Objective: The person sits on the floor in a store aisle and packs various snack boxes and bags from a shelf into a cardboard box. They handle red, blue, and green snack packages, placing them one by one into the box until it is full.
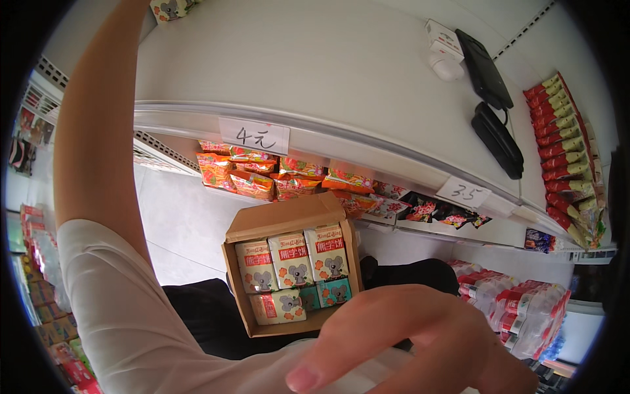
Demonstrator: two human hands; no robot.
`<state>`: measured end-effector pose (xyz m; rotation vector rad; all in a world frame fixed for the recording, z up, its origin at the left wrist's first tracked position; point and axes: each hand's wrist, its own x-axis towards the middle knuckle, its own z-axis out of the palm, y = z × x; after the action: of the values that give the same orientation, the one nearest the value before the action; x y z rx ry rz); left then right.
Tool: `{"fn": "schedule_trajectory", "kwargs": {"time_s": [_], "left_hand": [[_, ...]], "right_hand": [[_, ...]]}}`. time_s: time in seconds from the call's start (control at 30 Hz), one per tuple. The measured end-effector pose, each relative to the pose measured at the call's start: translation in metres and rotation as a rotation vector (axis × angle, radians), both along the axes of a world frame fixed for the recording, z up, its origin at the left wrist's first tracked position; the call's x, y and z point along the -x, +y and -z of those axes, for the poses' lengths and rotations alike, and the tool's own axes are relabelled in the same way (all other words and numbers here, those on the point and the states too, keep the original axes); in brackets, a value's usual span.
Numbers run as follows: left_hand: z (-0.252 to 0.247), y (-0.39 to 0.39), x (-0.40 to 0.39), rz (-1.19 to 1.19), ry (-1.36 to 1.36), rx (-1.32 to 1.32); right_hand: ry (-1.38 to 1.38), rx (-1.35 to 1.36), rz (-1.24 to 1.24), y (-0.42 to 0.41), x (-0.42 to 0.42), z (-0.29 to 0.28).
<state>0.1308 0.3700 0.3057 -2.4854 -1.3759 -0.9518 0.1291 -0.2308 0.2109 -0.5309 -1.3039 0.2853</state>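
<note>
My right hand (418, 335) is close to the camera at the lower right, its fingers bent and apart, with nothing seen between them; some fingertips are cut off by the lower edge. My left forearm rises along the left side and my left hand is out of view past the top edge. Between my black-clad legs sits an open cardboard box (285, 215), tilted, with its flap raised. It holds several cream biscuit packs (290, 261) with a koala picture and teal packs (333, 292) lower down. A similar cream pack (170, 10) lies on the shelf at the top left.
A white shelf (305, 64) spans the view ahead, bearing a black device (485, 69), a small white box (443, 37) and red snack packets (561, 147). Orange snack bags (251, 183) fill the shelf below. Bundled bottles (521, 305) stand at the right.
</note>
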Motion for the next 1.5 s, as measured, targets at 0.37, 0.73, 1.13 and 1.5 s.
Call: {"fn": "schedule_trajectory", "kwargs": {"time_s": [0.37,0.73,1.13,1.5], "left_hand": [[0.001,-0.046,0.019,0.085,-0.072,-0.037],[-0.04,-0.174,0.108,0.309,-0.168,-0.027],[-0.022,-0.371,0.204,0.699,-0.218,0.365],[0.068,-0.477,0.218,0.846,-0.49,0.708]], "right_hand": [[0.036,0.118,-0.023,-0.004,0.007,-0.002],[0.265,0.394,-0.348,-0.062,0.054,-0.06],[0.199,0.449,-0.507,-0.123,0.093,-0.092],[0.139,0.475,0.002,-0.133,0.137,-0.08]]}}
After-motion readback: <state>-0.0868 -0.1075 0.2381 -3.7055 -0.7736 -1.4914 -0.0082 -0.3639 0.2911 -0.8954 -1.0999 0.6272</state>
